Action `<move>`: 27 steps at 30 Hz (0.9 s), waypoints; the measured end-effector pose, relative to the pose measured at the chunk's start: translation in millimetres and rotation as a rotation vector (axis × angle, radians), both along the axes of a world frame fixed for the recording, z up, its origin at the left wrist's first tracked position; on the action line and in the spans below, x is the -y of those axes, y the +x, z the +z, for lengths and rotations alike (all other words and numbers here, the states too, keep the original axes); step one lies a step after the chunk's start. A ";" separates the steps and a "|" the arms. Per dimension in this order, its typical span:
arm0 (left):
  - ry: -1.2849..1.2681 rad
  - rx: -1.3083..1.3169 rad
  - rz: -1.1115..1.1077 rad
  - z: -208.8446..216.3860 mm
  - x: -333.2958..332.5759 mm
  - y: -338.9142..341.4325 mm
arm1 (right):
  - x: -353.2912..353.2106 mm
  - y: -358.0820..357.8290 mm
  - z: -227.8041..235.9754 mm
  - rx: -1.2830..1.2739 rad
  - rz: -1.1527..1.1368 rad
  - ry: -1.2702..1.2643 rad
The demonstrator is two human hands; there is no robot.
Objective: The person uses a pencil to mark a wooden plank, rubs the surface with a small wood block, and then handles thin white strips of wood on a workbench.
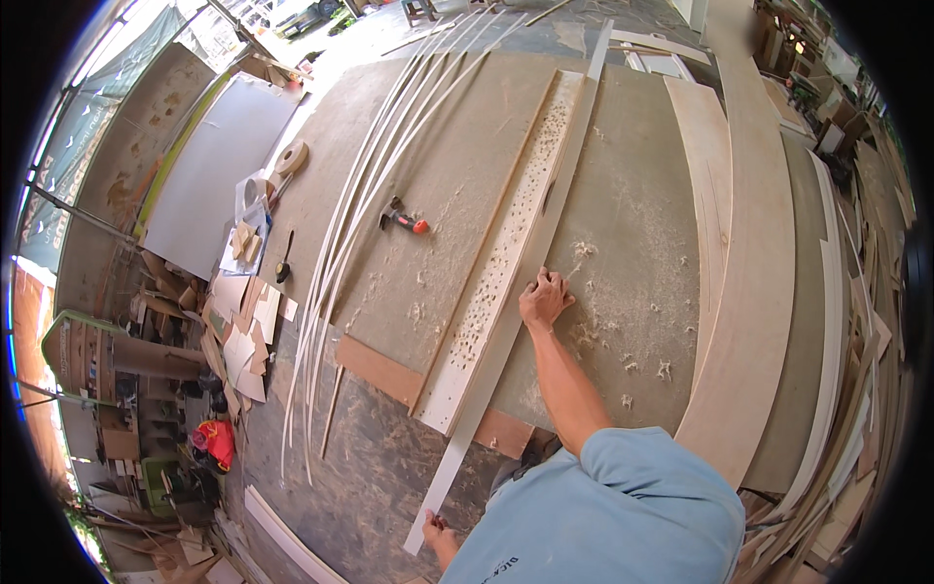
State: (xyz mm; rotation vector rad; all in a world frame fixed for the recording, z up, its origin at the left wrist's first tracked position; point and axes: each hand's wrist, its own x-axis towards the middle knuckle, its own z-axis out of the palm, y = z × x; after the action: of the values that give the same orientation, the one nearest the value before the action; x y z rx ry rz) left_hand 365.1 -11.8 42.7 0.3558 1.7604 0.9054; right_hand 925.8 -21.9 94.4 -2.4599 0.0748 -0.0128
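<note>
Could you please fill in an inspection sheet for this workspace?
Surface: large tan board, strewn with pale shavings.
Job's things: long pale strip lying along a speckled panel.
Clutter: red-and-black hammer and thin pale strips, left of the panel.
Hands: left hand holds the long pale strip's near end; right hand touches its edge farther up.
Cables: nothing seen for certain.
Surroundings: offcuts at left; curved wooden sheet at right.
</note>
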 end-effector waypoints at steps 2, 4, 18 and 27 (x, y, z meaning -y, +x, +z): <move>0.067 -0.008 -0.028 -5.5 -0.2 -23.6 | 1.8 1.9 0.6 -0.011 -0.014 -0.015; 0.143 -0.012 -0.044 -11.0 -2.4 -55.7 | -0.6 3.0 -0.2 -0.019 -0.017 -0.021; -0.083 -0.049 -0.292 -29.9 -17.4 -98.4 | -2.9 23.2 -6.3 0.059 -0.023 0.001; -0.126 0.324 -0.254 -59.2 -28.2 -114.8 | -3.5 40.0 -4.3 0.105 -0.014 -0.008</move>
State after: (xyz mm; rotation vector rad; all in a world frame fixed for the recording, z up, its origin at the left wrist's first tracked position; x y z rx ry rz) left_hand 250.3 16.4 -16.5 0.3214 1.4283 0.6277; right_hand 965.8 -18.4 90.1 -2.4623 0.0458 -0.1478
